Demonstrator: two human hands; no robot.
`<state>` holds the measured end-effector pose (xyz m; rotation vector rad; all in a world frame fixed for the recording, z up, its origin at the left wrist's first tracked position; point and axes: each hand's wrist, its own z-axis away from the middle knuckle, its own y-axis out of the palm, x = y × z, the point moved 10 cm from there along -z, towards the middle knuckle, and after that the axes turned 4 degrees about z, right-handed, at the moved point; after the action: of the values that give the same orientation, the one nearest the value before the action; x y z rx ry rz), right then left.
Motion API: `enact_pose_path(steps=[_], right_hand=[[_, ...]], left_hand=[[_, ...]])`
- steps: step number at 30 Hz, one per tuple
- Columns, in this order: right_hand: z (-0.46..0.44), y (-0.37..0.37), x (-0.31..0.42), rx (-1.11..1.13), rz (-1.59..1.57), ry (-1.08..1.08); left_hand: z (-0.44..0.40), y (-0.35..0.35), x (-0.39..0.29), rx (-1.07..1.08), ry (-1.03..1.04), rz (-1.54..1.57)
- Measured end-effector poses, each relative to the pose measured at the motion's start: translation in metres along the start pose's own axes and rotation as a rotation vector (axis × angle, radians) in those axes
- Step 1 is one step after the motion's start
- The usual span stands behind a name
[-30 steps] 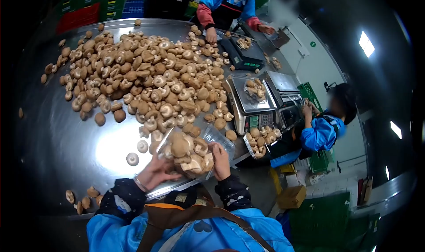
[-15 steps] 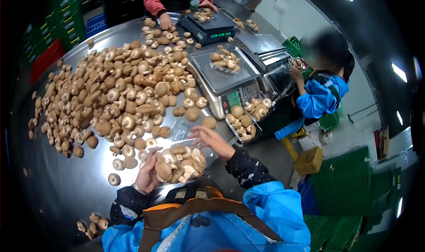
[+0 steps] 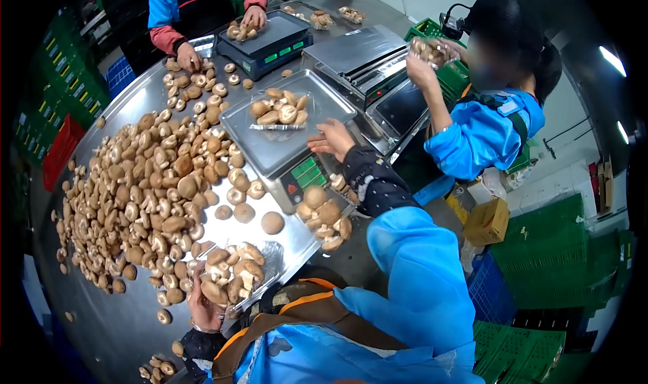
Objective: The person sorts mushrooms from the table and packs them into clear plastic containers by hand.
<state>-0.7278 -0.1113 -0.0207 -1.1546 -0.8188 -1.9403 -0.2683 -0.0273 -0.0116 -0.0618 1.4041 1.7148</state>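
A clear tray of mushrooms (image 3: 233, 274) rests at the table's near edge, with my left hand (image 3: 204, 302) gripping its left side. My right hand (image 3: 332, 140), fingers spread and holding nothing, is over the right edge of the near scale (image 3: 253, 138). On that scale's plate, just left of my right hand, sits another tray of mushrooms (image 3: 279, 108). A third filled tray (image 3: 324, 216) lies below the scale, partly hidden by my right sleeve. The big mushroom pile (image 3: 148, 188) spreads to the left.
Across the table a co-worker (image 3: 196, 13) touches mushrooms beside a second scale (image 3: 263, 40). At the right another co-worker (image 3: 482, 127) holds a packed tray (image 3: 432, 52) near a wrapping machine (image 3: 364, 60). Green crates (image 3: 540, 262) and a cardboard box (image 3: 486, 222) are at the right.
My right hand has left the held tray and moved up and right to the scale. My left hand still holds its tray. The right co-worker has raised a packed tray. The view has shifted right.
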Motion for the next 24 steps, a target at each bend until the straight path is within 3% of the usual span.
enact_pose_path(steps=[8,12,16,18,24], right_hand=[[-0.063,0.015,-0.016,0.196,0.007,0.146],[-0.076,0.016,-0.019,0.144,0.024,0.115],[-0.078,0.004,-0.016,-0.026,0.002,0.051],[-0.073,0.000,-0.018,0.016,-0.039,0.029],[-0.003,-0.042,0.025,-0.021,-0.025,-0.122]], left_hand=[[-0.010,0.028,0.018,-0.057,0.017,-0.007],[-0.017,0.005,0.018,-0.074,-0.028,-0.025],[-0.044,0.022,-0.002,-0.007,0.023,-0.141],[-0.056,0.058,-0.007,0.079,-0.059,-0.108],[-0.131,0.071,-0.021,0.111,-0.178,-0.156]])
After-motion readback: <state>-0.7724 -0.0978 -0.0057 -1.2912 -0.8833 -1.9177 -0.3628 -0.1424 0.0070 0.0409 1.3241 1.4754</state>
